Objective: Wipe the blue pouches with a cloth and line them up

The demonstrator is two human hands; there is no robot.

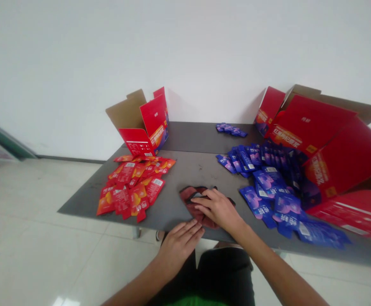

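Note:
A dark red cloth (189, 196) lies near the front edge of the grey table (192, 170). My right hand (219, 207) lies flat on the cloth, fingers stretched out to the left. My left hand (179, 242) rests at the table's front edge just below the cloth, fingers extended and together, fingertips touching the cloth's lower edge. Neither hand holds anything.
Several red sachets (131, 182) are spread at the left, before an open red carton (145, 125). Several blue sachets (268, 187) cover the right, with a few more (230, 128) at the back. Large open red cartons (325, 144) stand at the right. White wall behind, tiled floor below.

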